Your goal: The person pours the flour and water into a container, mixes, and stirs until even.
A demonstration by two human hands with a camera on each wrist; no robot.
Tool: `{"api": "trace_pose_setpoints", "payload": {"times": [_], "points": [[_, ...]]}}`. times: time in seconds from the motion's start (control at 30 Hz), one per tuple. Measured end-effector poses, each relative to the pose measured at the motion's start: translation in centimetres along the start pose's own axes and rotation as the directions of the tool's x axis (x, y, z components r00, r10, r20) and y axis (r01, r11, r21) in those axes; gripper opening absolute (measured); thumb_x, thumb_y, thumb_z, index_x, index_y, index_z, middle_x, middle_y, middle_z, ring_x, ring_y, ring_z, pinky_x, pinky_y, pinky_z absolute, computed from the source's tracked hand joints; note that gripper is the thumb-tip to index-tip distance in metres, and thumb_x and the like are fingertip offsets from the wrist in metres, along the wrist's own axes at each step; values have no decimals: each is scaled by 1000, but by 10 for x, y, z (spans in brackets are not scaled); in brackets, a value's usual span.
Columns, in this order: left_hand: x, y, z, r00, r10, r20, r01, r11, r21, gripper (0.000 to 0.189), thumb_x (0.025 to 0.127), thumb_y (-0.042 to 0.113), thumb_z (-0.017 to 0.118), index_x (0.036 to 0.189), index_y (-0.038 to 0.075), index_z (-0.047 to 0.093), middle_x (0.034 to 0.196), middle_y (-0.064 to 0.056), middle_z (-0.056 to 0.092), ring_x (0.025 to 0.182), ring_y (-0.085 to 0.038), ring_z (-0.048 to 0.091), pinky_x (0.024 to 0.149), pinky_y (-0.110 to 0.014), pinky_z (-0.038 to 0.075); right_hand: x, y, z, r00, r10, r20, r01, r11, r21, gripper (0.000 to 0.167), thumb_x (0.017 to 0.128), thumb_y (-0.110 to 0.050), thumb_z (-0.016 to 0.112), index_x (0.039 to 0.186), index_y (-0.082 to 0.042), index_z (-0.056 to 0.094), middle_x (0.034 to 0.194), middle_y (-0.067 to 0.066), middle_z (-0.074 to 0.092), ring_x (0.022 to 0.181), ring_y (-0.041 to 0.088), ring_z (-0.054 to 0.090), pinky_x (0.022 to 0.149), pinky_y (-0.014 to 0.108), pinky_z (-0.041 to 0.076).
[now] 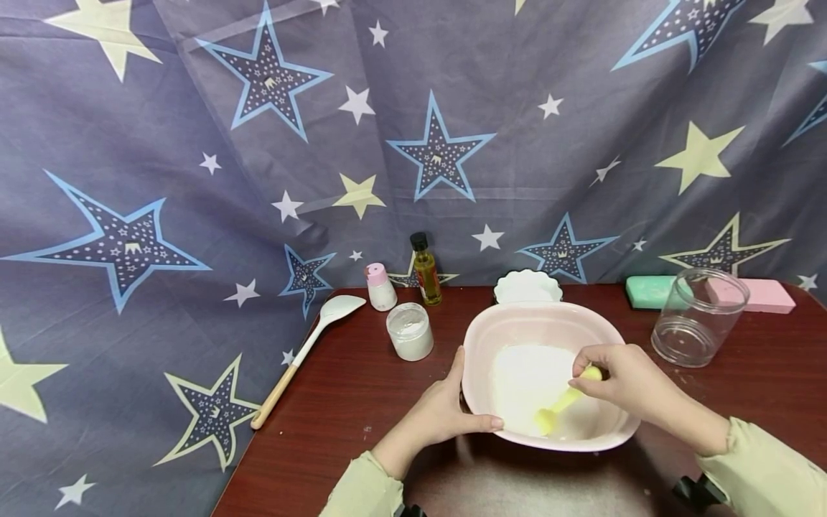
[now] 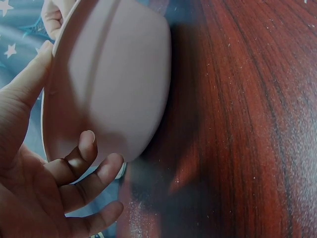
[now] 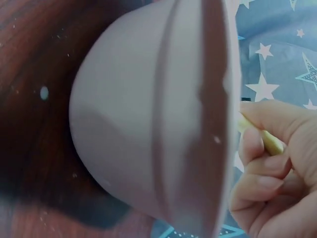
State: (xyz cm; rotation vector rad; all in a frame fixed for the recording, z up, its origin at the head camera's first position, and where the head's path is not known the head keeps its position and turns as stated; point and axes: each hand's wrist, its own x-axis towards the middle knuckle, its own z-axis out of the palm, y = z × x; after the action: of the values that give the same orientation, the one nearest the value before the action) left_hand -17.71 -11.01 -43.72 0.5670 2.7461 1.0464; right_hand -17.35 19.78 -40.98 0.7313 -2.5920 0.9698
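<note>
A pale pink basin (image 1: 545, 316) stands on the table with white powder (image 1: 526, 380) spread over its bottom. With the thumb over the near rim and the index finger along the side, my left hand (image 1: 439, 409) holds the basin at its left corner. In the left wrist view, the other fingers (image 2: 106, 168) are loosely bent by the basin's outer wall. A small yellow spoon (image 1: 562, 406) is pinched by its handle between thumb and fingers of my right hand (image 1: 623, 377), its bowl down at the powder. The basin wall hides that spoon's bowl in the right wrist view.
Behind the basin sits a white scalloped dish (image 1: 528, 286). Leftward are a jar of white powder (image 1: 410, 332), a pink-capped shaker (image 1: 380, 287), an oil bottle (image 1: 426, 269) and a long-handled ladle (image 1: 310, 352). A clear jar (image 1: 698, 319), green sponge (image 1: 649, 291) and pink sponge (image 1: 765, 296) stand right.
</note>
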Motion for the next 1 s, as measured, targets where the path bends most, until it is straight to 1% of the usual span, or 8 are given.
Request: {"api": "trace_pose_setpoints", "payload": {"times": [0.17,0.3,0.47,0.63,0.8,1.0], "points": [[0,0,0,1000,-5,1,5,1000,7,128,67,57,83,158,12,5,135,-20,56,113,-22,58,95,-39,45,2,-2,12,1000,-6,-22,6,1000,30,28,76,-14,83,72,-29,60,57,-20,34,53,-4,32,50,20,30],[0,0,1,1000,-5,-1,5,1000,10,128,67,58,83,158,13,5,135,-20,55,113,-22,59,95,-39,46,6,-7,19,999,15,-36,-13,999,49,26,76,-13,82,71,-27,61,56,-19,34,54,-2,32,50,20,30],[0,0,0,1000,-5,-2,5,1000,4,128,67,58,83,158,13,5,134,-19,56,111,-22,59,94,-39,46,11,-13,28,997,35,-66,-33,999,33,24,77,-14,82,70,-24,61,55,-17,34,52,-2,31,49,22,30],[0,0,1,1000,-9,2,9,1000,3,128,67,58,82,158,13,5,134,-19,56,112,-22,59,94,-39,46,16,-15,34,994,45,-96,-43,999,24,24,76,-11,82,70,-22,61,54,-16,33,51,-1,31,49,22,30],[0,0,0,1000,-1,4,1,1000,-7,127,68,58,83,158,13,5,135,-19,55,112,-22,59,94,-39,46,23,-15,35,990,98,-97,-99,995,-1,22,77,-8,80,69,-19,62,50,-13,34,49,2,32,49,23,31],[0,0,0,1000,-4,4,4,1000,-3,128,67,58,82,158,14,5,135,-19,56,112,-22,59,94,-39,46,27,-11,33,981,176,-80,-182,981,-72,18,80,-13,79,71,-17,63,50,-9,37,49,7,35,50,27,31]]}}
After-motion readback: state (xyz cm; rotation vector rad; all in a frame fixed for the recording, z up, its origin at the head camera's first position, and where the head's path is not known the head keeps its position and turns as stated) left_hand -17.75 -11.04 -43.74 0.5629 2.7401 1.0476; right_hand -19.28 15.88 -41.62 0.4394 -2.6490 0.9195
